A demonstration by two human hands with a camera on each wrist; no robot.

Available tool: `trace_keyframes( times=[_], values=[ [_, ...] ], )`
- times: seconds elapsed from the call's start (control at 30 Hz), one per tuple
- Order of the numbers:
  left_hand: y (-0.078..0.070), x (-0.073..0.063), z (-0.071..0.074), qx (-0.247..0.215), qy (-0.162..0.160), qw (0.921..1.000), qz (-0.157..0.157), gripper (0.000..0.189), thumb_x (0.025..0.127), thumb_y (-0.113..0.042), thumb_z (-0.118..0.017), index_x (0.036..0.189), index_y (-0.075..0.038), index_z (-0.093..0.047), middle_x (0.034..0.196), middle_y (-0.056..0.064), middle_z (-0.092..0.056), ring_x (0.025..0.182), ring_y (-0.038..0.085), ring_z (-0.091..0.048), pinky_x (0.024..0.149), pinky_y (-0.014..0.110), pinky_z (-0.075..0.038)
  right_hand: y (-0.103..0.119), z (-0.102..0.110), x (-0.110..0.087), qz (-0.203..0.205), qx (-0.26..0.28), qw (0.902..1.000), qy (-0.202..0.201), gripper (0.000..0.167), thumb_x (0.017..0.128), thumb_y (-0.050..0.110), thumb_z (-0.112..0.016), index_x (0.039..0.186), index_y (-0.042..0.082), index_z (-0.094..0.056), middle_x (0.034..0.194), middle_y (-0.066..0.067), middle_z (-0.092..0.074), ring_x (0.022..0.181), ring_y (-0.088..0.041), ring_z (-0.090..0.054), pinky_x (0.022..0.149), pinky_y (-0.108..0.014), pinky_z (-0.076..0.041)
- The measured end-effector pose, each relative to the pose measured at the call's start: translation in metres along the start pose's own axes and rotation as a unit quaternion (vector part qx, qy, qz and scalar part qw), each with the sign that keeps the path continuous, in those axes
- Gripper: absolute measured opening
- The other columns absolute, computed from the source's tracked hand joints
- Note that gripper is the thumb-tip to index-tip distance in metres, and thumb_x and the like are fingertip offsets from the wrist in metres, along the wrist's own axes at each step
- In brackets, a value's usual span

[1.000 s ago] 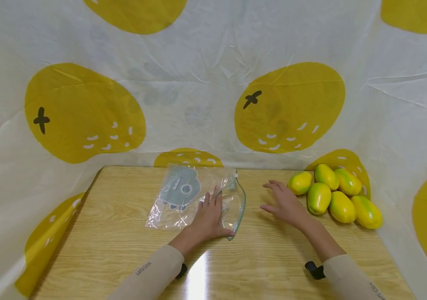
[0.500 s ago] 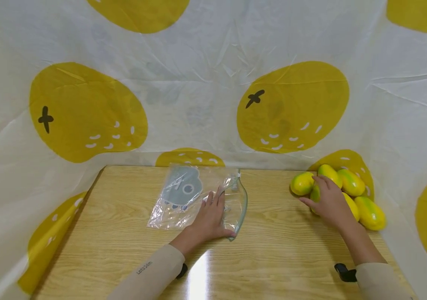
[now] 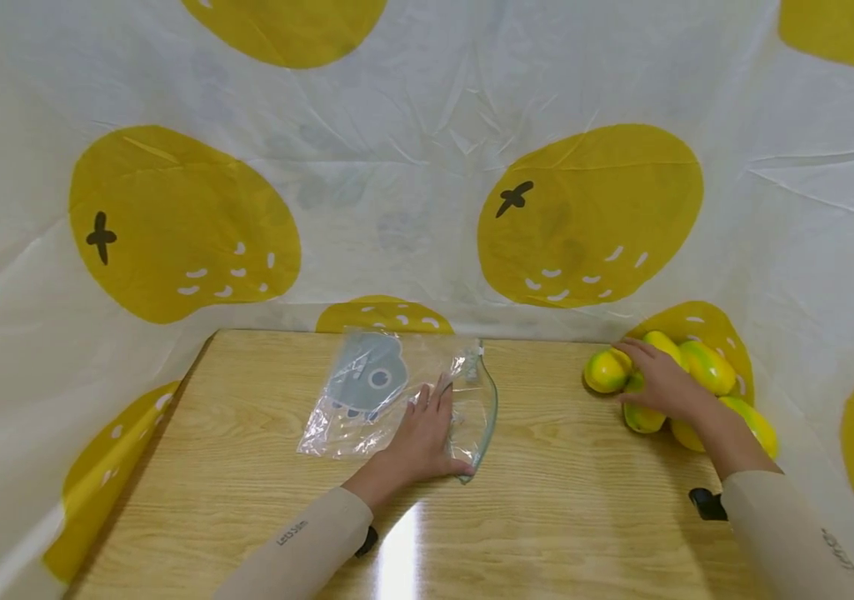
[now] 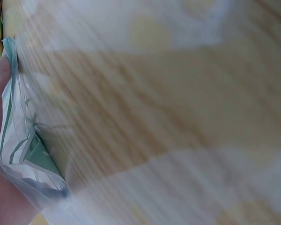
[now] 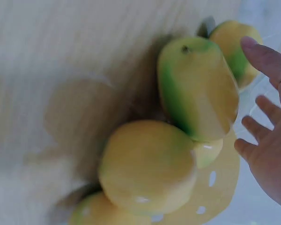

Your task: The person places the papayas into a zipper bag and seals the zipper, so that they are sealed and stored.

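My left hand (image 3: 419, 437) rests on a clear plastic zip bag (image 3: 352, 433) printed with a grey-blue cartoon figure. Its fingers lie straight across the bag, and the thumb touches the green-edged end. In the left wrist view, part of that hand (image 4: 7, 197) shows beside the crumpled bag (image 4: 42, 154). At the right, my right hand (image 3: 662, 383) reaches over a cluster of yellow-green mangoes, between the leftmost mango (image 3: 606, 371) and a nearer mango (image 3: 644, 415). Thumb and fingers are spread in the right wrist view, near one mango (image 5: 199, 89); no grip shows.
The wooden table (image 3: 546, 500) is bordered by a white cloth (image 3: 397, 208) with yellow fruit prints at the back and sides. Other mangoes, such as a back mango (image 3: 707, 367), stand close behind and right of my right hand.
My right hand has moved right from beside the mangoes to over them, and the leftmost mango has turned slightly. The left hand stays on the bag.
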State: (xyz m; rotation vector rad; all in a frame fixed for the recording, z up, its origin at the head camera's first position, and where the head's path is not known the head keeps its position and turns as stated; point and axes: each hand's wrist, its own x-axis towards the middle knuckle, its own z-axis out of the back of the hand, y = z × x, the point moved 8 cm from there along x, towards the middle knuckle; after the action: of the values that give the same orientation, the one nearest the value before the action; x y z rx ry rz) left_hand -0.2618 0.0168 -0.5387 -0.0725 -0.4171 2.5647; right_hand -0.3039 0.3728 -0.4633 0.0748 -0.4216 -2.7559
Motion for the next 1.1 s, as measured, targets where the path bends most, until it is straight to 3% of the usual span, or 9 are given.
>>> trace_keyframes(
  times=[0.3,0.47,0.6,0.83,1.1],
  values=[
    [0.000,0.000,-0.002,0.000,0.000,1.0000,0.004,0.149,0.063,-0.078,-0.083,0.165,0.000,-0.007,0.174,0.017,0.000,0.155,0.049,-0.019,0.119,0.064,-0.031,-0.010,-0.011,0.021,0.018,-0.005,0.9970,0.075,0.076,0.082,0.000,-0.080,0.149,-0.008,-0.043,0.150,-0.040,-0.040,0.135,-0.061,-0.038,0.108,-0.073,-0.035],
    [0.000,-0.001,-0.001,0.000,-0.002,1.0000,0.007,0.150,0.062,-0.077,-0.083,0.165,0.000,-0.007,0.174,0.018,-0.003,0.155,0.049,-0.019,0.119,0.064,-0.031,0.000,-0.013,0.026,0.039,-0.020,0.9975,0.055,0.072,0.079,-0.007,-0.077,0.144,-0.009,-0.048,0.144,-0.036,-0.048,0.130,-0.058,-0.046,0.106,-0.071,-0.039],
    [0.001,-0.002,-0.001,0.002,-0.003,1.0000,0.006,0.150,0.063,-0.077,-0.083,0.165,0.001,-0.005,0.174,0.018,-0.004,0.155,0.049,-0.020,0.119,0.064,-0.032,0.005,-0.015,0.028,0.047,-0.029,0.9979,0.035,0.072,0.079,-0.005,-0.080,0.144,-0.007,-0.050,0.143,-0.035,-0.050,0.127,-0.058,-0.048,0.103,-0.071,-0.040],
    [0.002,-0.002,-0.003,0.001,0.005,1.0000,0.005,0.150,0.064,-0.078,-0.082,0.165,0.000,-0.003,0.174,0.017,0.000,0.155,0.049,-0.019,0.119,0.064,-0.033,0.003,-0.025,0.032,-0.002,-0.036,0.9978,0.056,0.080,0.084,0.009,-0.084,0.153,0.002,-0.044,0.148,-0.033,-0.044,0.132,-0.061,-0.037,0.107,-0.074,-0.032],
    [0.003,0.000,-0.004,0.011,0.000,0.9999,0.003,0.149,0.064,-0.081,-0.080,0.164,0.001,-0.006,0.174,0.019,-0.003,0.153,0.048,-0.027,0.116,0.063,-0.037,0.011,-0.032,0.037,-0.007,-0.030,0.9981,0.052,0.081,0.084,0.013,-0.085,0.153,0.004,-0.042,0.148,-0.035,-0.042,0.131,-0.063,-0.035,0.105,-0.075,-0.035]
  ],
)
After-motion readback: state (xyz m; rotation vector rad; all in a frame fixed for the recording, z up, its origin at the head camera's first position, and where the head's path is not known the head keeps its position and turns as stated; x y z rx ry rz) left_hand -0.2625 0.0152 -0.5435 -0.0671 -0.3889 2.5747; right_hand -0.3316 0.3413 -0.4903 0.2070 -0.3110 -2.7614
